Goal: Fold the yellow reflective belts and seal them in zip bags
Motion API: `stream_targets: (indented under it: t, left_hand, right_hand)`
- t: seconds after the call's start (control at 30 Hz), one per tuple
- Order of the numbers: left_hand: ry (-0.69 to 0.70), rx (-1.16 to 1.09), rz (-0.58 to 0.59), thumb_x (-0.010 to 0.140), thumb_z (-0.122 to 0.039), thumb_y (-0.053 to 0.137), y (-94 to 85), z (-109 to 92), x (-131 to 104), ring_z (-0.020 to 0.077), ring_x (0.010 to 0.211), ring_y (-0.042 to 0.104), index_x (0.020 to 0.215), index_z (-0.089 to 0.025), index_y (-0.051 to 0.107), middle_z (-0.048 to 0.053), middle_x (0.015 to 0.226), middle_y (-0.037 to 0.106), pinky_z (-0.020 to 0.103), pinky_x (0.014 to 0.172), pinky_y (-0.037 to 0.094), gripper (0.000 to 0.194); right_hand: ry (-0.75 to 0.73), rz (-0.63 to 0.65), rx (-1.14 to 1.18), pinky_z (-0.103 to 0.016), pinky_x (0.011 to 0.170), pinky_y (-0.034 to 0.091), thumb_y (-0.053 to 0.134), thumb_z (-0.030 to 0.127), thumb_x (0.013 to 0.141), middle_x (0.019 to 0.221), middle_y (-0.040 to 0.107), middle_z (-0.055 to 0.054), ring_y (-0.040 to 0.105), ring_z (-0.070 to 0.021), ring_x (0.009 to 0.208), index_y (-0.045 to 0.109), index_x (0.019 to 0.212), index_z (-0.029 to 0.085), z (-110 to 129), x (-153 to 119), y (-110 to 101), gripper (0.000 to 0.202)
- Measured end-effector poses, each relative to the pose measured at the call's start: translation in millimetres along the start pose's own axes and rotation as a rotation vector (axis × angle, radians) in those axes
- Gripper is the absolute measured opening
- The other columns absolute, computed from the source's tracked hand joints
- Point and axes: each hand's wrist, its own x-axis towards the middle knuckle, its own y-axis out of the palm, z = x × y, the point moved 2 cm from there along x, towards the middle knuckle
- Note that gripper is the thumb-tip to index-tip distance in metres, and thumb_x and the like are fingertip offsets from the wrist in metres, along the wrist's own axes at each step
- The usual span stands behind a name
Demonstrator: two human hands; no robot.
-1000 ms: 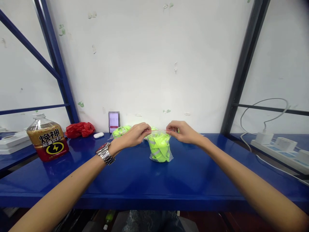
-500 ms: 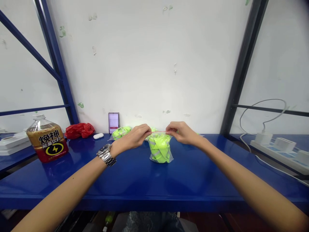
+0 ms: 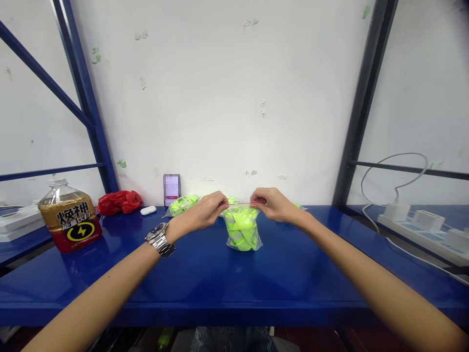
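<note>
A clear zip bag (image 3: pixel 243 230) with a folded neon-yellow reflective vest inside stands upright on the blue table, between my hands. Its red zip strip is stretched level across the top. My left hand (image 3: pixel 208 210), with a metal watch (image 3: pixel 160 239) on the wrist, pinches the strip's left end. At the other end my right hand (image 3: pixel 271 203) pinches the strip between thumb and fingers. Behind my left hand lies another bagged neon-yellow bundle (image 3: pixel 183 204). More neon-yellow pieces show partly behind the hands.
A large drink bottle (image 3: pixel 69 215) stands at the left, near a red plastic bag (image 3: pixel 119 202) and a white case (image 3: pixel 148 210). A phone (image 3: pixel 171 189) leans against the wall. White power strips with a cable (image 3: pixel 421 225) lie at the right. Metal posts frame the blue table (image 3: pixel 205 278).
Both hands keep their pinch on the zip strip of the bag. The whole view has shifted slightly; the bag and hands hold nearly the same place on the table.
</note>
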Motion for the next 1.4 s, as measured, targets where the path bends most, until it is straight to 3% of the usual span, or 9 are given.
stream_targets:
  t: [0.3, 0.87, 1.2, 1.4]
  left_hand:
    - [-0.022, -0.008, -0.007, 0.094, -0.026, 0.038, -0.7, -3, 0, 0.0145, 0.068, 0.050, 0.088, -0.018, 0.048, 0.004, 0.083, 0.056, 0.028, 0.061, 0.040, 0.015]
    - [-0.069, -0.028, 0.035, 0.095, -0.026, 0.038, -1.5, -1, -2, 0.0140, 0.069, 0.050, 0.087, -0.018, 0.047, 0.003, 0.084, 0.055, 0.027, 0.060, 0.037, 0.013]
    - [-0.050, 0.003, 0.044, 0.096, -0.027, 0.035, -2.4, -8, 1, 0.0156, 0.072, 0.049, 0.088, -0.018, 0.046, 0.005, 0.085, 0.054, 0.029, 0.063, 0.038, 0.016]
    - [-0.041, 0.030, 0.056, 0.094, -0.022, 0.036, -1.9, -11, 1, 0.0146, 0.068, 0.046, 0.086, -0.018, 0.044, 0.003, 0.082, 0.053, 0.028, 0.061, 0.036, 0.012]
  right_hand:
    - [-0.040, -0.021, -0.013, -0.025, 0.058, 0.035, 0.054, 0.010, 0.078, 0.071, 0.058, -0.002, 0.047, -0.0123, 0.061, 0.055, 0.073, 0.017, 2, 0, 0, 0.009]
    - [0.019, 0.009, 0.025, -0.025, 0.059, 0.037, 0.055, 0.013, 0.080, 0.071, 0.058, -0.002, 0.048, -0.0123, 0.062, 0.056, 0.075, 0.017, 2, 1, 1, 0.006]
    - [-0.033, -0.075, -0.009, -0.024, 0.057, 0.034, 0.054, 0.006, 0.073, 0.066, 0.056, 0.000, 0.046, -0.0111, 0.059, 0.055, 0.068, 0.017, 5, 2, 4, 0.012]
    - [0.024, -0.109, -0.019, -0.023, 0.055, 0.033, 0.054, 0.003, 0.067, 0.061, 0.055, 0.001, 0.046, -0.0105, 0.057, 0.055, 0.063, 0.016, 5, 4, 6, 0.014]
